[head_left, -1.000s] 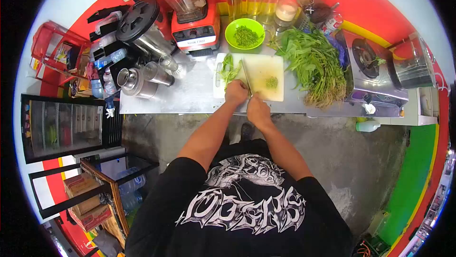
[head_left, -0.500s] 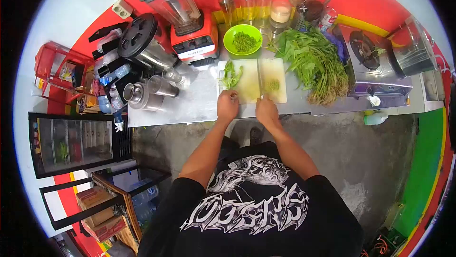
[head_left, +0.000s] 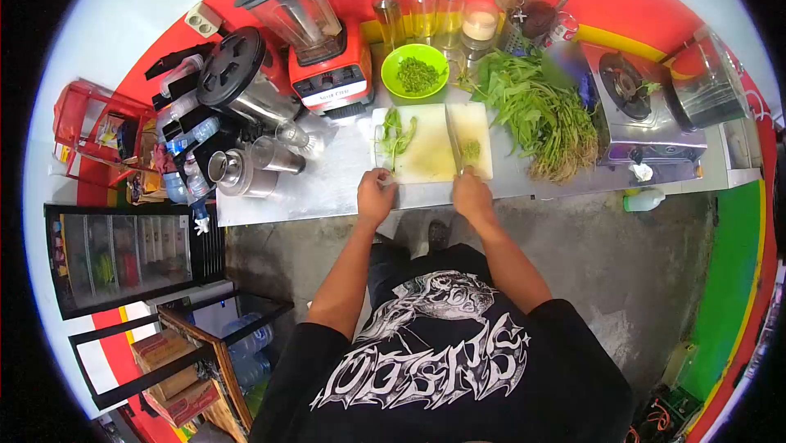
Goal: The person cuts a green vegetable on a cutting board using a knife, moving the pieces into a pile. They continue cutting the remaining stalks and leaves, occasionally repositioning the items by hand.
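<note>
A white cutting board (head_left: 426,166) lies at the table's front edge. On its left part are green leafy stems (head_left: 398,133), and on its right part a small heap of chopped greens (head_left: 471,150). My right hand (head_left: 472,195) is closed round the handle of a knife (head_left: 453,138), whose blade points away from me just left of that heap. By the board's lower left corner is my left hand (head_left: 377,195), fingers curled; whether it holds anything is too small to tell. Behind the board stands a green bowl (head_left: 440,87) of chopped greens.
Leafy greens with roots (head_left: 544,119) lie right of the board, beside a gas stove (head_left: 647,124). A red blender (head_left: 332,83), steel cups (head_left: 278,155) and a large lidded steel container (head_left: 266,91) stand left. Pump bottles (head_left: 422,13) line the wall.
My left hand has moved left and slightly toward me, away from the stems. My right hand and the knife have shifted a little to the right on the board.
</note>
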`<state>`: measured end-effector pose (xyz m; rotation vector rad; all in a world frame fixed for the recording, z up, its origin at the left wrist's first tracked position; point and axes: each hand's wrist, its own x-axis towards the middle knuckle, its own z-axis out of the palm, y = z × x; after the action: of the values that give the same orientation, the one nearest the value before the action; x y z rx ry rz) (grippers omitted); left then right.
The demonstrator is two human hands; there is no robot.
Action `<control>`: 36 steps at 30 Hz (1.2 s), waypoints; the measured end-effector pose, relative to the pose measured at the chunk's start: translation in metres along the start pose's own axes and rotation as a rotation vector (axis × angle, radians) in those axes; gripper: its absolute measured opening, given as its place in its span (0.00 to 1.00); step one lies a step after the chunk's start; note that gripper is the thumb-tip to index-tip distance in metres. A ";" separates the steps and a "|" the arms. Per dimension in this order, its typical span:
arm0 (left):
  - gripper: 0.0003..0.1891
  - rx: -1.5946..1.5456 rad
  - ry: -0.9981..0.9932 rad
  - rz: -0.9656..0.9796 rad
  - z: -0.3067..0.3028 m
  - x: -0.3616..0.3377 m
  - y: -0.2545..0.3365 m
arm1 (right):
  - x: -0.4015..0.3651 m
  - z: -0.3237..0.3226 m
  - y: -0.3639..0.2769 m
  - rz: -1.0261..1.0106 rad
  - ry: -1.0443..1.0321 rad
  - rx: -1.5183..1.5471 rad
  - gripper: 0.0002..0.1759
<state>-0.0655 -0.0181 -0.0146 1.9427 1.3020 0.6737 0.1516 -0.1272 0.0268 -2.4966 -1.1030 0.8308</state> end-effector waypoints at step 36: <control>0.08 0.233 0.039 -0.051 0.014 0.018 0.009 | 0.023 -0.024 0.062 -0.226 0.075 0.159 0.18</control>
<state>-0.0436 -0.0071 -0.0153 2.0808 1.5064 0.5575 0.2143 -0.1520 0.0074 -2.2055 -1.2155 0.7242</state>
